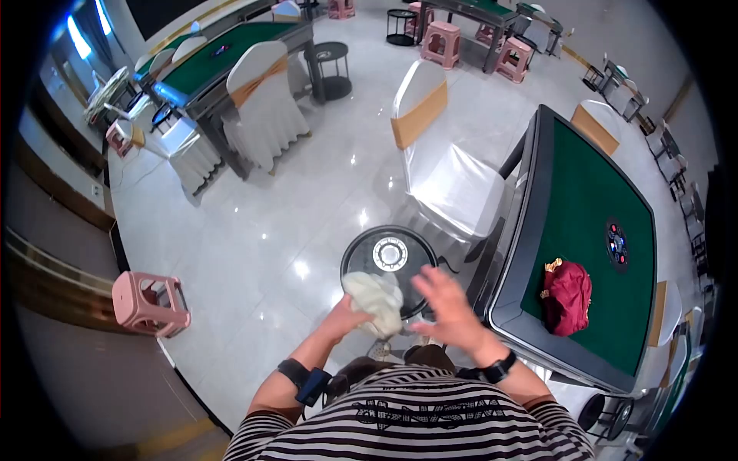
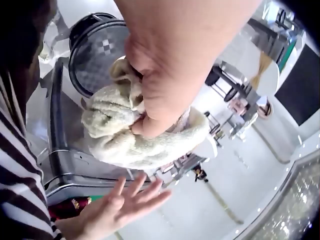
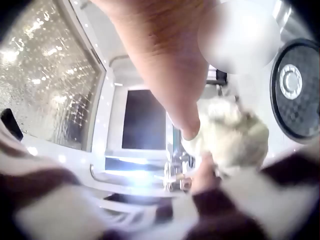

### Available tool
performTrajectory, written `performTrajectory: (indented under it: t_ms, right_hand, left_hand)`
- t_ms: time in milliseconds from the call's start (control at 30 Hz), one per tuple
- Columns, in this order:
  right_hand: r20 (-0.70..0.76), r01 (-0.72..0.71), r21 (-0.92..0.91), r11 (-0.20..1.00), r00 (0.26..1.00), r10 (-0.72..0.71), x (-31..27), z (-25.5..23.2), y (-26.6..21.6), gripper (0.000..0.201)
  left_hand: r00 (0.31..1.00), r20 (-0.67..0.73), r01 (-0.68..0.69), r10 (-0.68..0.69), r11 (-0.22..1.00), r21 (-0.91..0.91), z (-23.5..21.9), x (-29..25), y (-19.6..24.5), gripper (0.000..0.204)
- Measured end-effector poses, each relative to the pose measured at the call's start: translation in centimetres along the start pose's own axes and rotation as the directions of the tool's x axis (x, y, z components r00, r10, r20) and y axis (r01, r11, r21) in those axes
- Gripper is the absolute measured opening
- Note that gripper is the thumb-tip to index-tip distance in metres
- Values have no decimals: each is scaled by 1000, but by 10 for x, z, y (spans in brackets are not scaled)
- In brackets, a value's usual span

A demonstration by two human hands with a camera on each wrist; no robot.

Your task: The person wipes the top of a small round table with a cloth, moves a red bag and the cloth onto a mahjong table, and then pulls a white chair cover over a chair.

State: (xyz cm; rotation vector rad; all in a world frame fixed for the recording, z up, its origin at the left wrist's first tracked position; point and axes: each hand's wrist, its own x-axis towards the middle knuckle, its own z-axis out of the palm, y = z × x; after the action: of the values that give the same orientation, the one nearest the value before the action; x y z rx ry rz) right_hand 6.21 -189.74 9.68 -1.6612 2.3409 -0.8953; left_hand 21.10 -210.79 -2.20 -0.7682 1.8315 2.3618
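Note:
A crumpled cream cloth (image 1: 374, 302) is gripped by the left hand (image 1: 342, 320) over the near edge of a round black tray table (image 1: 355, 257). In the left wrist view the left hand (image 2: 165, 85) curls its fingers into the bunched cloth (image 2: 125, 145). Beside the cloth, the right hand (image 1: 453, 313) is raised with fingers spread, holding nothing. The right wrist view has the right hand (image 3: 165, 65) near the cloth (image 3: 232, 135), and a round white dish (image 3: 290, 81) on the tray.
A green-topped table (image 1: 600, 184) stands at the right with a dark red cloth bundle (image 1: 567, 298) on it. A white covered chair (image 1: 453, 184) is ahead. A pink stool (image 1: 142, 302) stands at the left, and more tables and chairs are behind.

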Motion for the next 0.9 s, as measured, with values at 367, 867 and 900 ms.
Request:
performTrajectory:
  t_ms: [367,867,900]
  right_hand:
    - [328,-365,929,-54,750,574,-18,45,98,39]
    - [272,-322,945,-66,654,706,102,63,72,43]
    - [343,-179,937,-299,616,709,117,71,69,49]
  left_hand:
    - [974,221,139,-51,904,-404,63,65,53,70]
    - [901,432,379,-38,554,-741,-18,136,25,56]
    - [907,419,355,-31,588,-726,-32,136,34,57]
